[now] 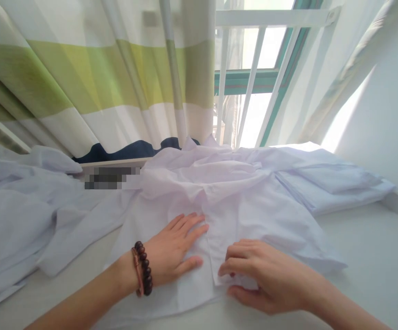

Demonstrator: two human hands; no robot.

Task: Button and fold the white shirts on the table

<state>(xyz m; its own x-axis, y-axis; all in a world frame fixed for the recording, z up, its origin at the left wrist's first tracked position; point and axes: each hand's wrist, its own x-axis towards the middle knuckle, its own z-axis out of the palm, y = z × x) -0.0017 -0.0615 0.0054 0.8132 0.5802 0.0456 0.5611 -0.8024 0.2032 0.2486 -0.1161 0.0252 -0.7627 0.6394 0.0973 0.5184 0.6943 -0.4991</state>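
Note:
A white collared shirt (264, 215) lies spread out, its front placket running toward me between my hands. My left hand (174, 250) rests flat on the shirt front, fingers stretched out and open, left of the placket. A beaded bracelet (146, 270) and a copper-coloured band circle that wrist. To the right of the placket, near the hem, my right hand (264, 275) hovers over or touches the cloth. Its fingers are loosely bent, with a gap between them and the thumb, and nothing shows in it. Whether its fingertips touch the fabric I cannot tell.
More crumpled white garments (13, 206) lie at the left, one sleeve-like part reaching toward the shirt. Folded white cloth (339, 183) sits at the right against the wall. A green-and-white curtain (99, 78) hangs behind, beside white window bars (250, 82). The pale surface (367, 270) shows at right.

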